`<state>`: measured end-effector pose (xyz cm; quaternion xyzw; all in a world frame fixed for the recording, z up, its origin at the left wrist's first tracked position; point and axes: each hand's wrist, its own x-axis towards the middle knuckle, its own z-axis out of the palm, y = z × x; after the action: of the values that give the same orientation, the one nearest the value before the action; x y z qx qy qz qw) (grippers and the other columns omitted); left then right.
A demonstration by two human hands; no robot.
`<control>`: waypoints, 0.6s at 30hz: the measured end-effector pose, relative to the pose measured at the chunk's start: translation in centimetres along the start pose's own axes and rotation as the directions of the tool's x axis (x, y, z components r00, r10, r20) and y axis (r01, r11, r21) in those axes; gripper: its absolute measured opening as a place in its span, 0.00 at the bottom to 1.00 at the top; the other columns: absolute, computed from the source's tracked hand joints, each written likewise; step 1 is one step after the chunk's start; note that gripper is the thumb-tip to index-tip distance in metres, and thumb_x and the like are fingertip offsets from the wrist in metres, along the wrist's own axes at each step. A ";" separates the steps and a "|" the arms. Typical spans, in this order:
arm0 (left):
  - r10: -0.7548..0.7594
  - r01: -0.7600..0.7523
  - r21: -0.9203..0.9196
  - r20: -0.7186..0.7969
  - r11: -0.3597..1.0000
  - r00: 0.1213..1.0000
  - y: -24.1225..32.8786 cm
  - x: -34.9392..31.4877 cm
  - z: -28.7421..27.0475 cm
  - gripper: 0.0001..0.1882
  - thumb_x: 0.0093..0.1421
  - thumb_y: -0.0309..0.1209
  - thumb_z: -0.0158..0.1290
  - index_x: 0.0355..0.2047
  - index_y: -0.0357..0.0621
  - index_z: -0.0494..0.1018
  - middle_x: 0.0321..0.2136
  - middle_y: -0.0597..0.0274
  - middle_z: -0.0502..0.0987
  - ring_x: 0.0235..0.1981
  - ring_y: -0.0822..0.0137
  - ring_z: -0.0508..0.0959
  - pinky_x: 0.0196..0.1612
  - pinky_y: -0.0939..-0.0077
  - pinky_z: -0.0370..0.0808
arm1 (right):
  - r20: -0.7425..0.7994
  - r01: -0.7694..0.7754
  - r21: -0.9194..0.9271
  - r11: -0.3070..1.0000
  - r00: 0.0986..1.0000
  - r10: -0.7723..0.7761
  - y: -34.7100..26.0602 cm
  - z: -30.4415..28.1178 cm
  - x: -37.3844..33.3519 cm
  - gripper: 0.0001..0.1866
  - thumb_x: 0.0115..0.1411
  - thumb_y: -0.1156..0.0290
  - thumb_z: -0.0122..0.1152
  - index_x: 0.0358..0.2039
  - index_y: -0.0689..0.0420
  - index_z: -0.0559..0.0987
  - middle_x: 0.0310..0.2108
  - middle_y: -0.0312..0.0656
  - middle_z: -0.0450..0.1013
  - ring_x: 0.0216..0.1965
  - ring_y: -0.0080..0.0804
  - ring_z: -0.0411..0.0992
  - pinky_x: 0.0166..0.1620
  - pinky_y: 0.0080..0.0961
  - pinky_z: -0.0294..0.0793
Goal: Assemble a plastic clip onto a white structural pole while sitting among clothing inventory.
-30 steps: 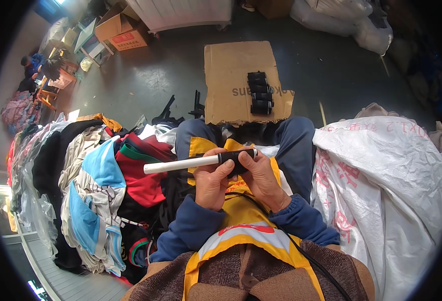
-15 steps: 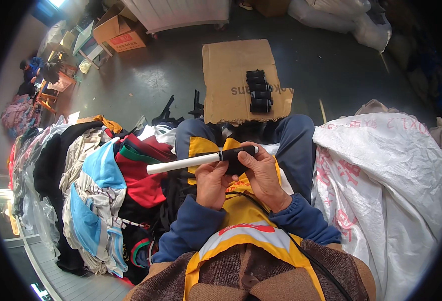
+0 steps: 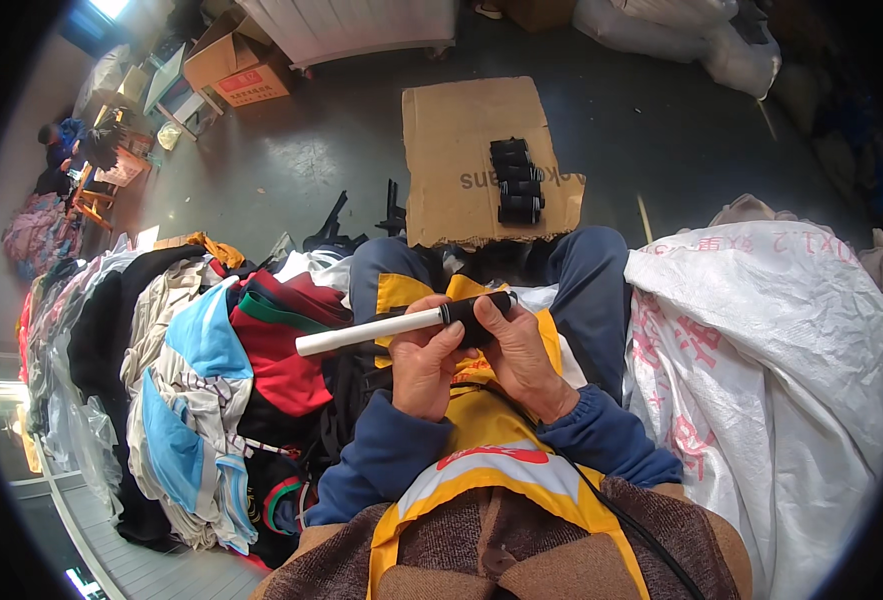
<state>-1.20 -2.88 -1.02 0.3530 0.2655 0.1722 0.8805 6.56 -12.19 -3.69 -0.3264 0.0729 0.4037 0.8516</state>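
A white tube (image 3: 371, 330) lies slanted across my lap, its bare end to the left. Black material (image 3: 469, 317) is wrapped round its right part; whether it is fabric or tape I cannot tell. My left hand (image 3: 423, 362) is closed round the tube at the left edge of the black wrap, thumb on top. Fingers of my right hand (image 3: 521, 358) grip the black wrap near the right end, the thumb pressing on it. Beyond my knees, several black rolls (image 3: 518, 182) sit in a row on a flat piece of cardboard (image 3: 451, 130).
Piled garments (image 3: 196, 340) in white, blue, red and black rise at my left. A large white woven sack (image 3: 761, 350) stands at my right. Farther off are an open cardboard box (image 3: 236, 70), a white wheeled bin (image 3: 361, 30) and pale bags (image 3: 681, 40).
My left thumb and fingers have shifted a little on the tube. The wrap's right end, pale before, now looks dark. The tube has tilted slightly; the rolls stay put.
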 end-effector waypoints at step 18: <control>-0.023 0.023 -0.004 -0.006 1.000 1.000 0.1 -0.1 0.1 0.16 0.52 0.20 0.54 0.42 0.38 0.65 0.33 0.60 0.72 0.31 0.71 0.74 0.28 0.81 0.74 | 0.075 -0.048 -0.042 0.998 0.996 0.051 -0.3 0.1 -0.2 0.11 0.54 0.72 0.61 0.37 0.59 0.73 0.31 0.35 0.72 0.33 0.22 0.69 0.36 0.17 0.71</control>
<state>-1.26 -2.88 -0.83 0.3478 0.2721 0.1636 0.8822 6.60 -12.43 -3.39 -0.3259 0.0405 0.4382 0.8367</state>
